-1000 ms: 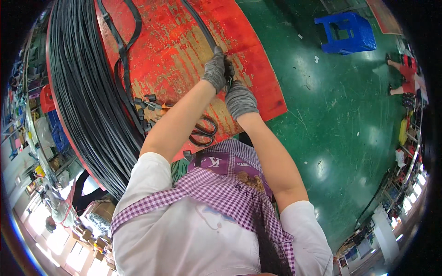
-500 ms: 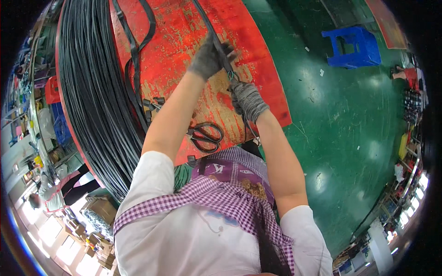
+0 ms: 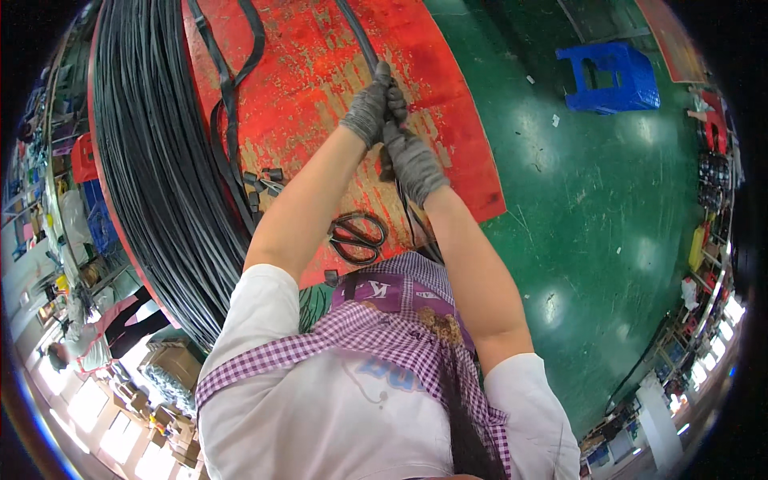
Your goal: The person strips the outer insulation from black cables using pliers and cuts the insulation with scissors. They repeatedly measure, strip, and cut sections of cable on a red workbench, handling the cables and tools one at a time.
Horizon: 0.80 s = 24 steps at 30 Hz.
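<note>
The worktop (image 3: 468,140) has rough, flaking paint over wood-like patches. The gloves (image 3: 414,162) are matt knitted cloth; the black strand (image 3: 359,37) looks smooth and rubbery. The floor (image 3: 584,208) is glossy, the stool (image 3: 638,80) shiny plastic.

White lettering (image 3: 378,290) (one large capital clearest) stands on the purple apron (image 3: 392,318), unclear blue print (image 3: 394,376) on the shirt (image 3: 344,424).

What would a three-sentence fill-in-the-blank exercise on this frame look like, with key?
1. The grey-gloved left hand grips a long, slim, black cable above the worn ____ tabletop.
2. The black-handled scissors lie to the ____ of the thick bundle of long black strands.
3. The boxy plastic stool on the glossy green floor is ____.
Missing words: red; right; blue.
</note>
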Tool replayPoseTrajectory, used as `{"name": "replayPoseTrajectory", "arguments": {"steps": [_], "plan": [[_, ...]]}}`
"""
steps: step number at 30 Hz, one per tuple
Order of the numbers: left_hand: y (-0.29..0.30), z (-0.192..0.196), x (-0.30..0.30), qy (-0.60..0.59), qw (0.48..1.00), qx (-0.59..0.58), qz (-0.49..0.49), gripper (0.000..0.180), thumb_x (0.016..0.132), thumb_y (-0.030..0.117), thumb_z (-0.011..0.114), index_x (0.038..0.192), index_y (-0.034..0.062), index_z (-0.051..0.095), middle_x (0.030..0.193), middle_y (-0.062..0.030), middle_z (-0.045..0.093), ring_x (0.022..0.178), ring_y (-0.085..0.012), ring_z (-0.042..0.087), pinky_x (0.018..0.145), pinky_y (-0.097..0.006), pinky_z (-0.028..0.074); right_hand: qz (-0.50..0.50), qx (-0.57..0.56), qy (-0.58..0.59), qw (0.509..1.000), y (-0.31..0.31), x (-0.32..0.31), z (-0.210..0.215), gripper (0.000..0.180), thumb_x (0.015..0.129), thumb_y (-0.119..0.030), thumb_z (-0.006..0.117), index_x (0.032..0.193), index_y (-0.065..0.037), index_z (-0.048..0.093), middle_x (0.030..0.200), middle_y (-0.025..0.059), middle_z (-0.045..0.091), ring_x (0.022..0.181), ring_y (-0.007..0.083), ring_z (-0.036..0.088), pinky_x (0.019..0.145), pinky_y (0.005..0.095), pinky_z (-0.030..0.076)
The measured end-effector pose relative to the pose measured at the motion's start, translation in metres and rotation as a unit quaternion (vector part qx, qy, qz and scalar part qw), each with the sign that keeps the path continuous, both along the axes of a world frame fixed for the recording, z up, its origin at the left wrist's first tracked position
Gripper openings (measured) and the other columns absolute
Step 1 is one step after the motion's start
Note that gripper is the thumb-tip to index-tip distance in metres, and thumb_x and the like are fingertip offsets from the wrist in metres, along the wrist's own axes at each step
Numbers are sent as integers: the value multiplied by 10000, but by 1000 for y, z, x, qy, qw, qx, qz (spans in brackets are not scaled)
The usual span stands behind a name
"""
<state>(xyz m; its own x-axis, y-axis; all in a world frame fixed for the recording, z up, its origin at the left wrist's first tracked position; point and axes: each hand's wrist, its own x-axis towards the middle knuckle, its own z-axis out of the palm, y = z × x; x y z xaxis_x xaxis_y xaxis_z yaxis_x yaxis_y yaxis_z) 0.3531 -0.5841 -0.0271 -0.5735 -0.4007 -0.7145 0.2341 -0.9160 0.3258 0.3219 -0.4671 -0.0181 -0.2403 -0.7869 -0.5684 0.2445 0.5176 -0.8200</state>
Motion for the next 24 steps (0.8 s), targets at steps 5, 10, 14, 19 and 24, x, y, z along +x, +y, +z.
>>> {"name": "replayPoseTrajectory", "arguments": {"steps": [5,10,14,19,24], "plan": [[-4,-8,8,23,999,20,30,345,722,437,493,589,148,358,439,57,317,366,-79,307,344,-231,271,165,-88,411,892,22,17,-17,227,745,-152,429,926,-16,431,782,137,510,648,222,508,552,315,416],[36,-11,5,-14,999,-51,-14,380,707,461,495,676,89,423,547,-14,424,473,-140,431,469,-284,397,302,84,440,842,-3,-7,-16,390,682,-78,504,1037,27,381,892,182,518,761,265,524,672,343,423],[32,-3,17,68,991,-22,-116,416,762,426,445,804,12,451,695,-103,501,722,-259,523,670,-379,435,205,26,324,923,-9,-14,-19,418,665,-75,523,1048,9,379,888,183,513,803,272,521,670,349,433],[6,-2,10,2,997,-61,50,302,817,332,377,799,45,470,561,-11,433,446,-115,405,403,-255,358,283,71,396,871,0,-10,-28,332,684,-63,476,1011,-47,417,869,175,519,771,269,526,643,353,435],[32,-18,9,-180,924,-297,-161,393,816,373,278,866,49,496,694,-85,528,626,-221,496,641,-336,402,131,10,276,952,-5,-3,-30,245,768,-268,405,883,-61,466,668,97,488,557,223,470,485,322,382]]}}
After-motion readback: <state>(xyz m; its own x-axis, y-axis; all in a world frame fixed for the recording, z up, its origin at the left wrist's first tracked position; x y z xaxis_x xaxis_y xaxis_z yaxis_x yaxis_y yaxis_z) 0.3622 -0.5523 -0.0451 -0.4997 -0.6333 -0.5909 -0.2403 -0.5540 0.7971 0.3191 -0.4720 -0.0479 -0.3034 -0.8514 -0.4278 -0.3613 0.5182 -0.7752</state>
